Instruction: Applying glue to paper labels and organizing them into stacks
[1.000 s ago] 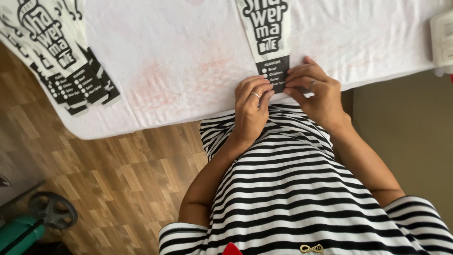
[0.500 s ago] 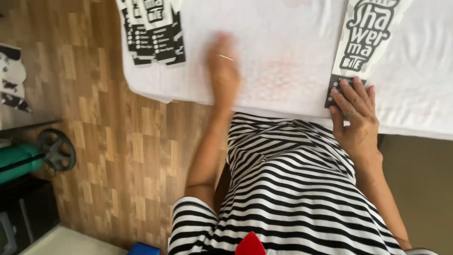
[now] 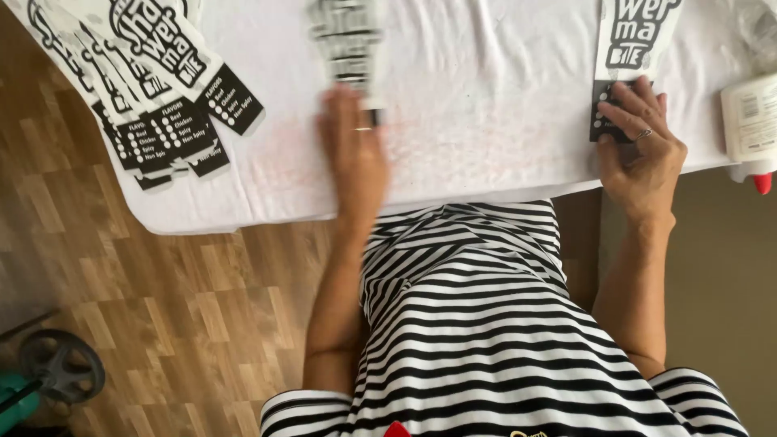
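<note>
Left hand (image 3: pixel 354 154) lies flat, fingers extended, on the white-covered surface (image 3: pixel 486 105); its fingertips press the lower end of a blurred black-and-white paper sleeve (image 3: pixel 346 36), with no closed grip on it. Right hand (image 3: pixel 643 150) rests near the surface edge, fingers spread and pressing the black lower end of a second printed sleeve (image 3: pixel 627 48); grip is released, flat contact only. A fanned stack of like sleeves (image 3: pixel 146 89) lies at far left. A white bottle with red tip (image 3: pixel 749 121) lies at right.
</note>
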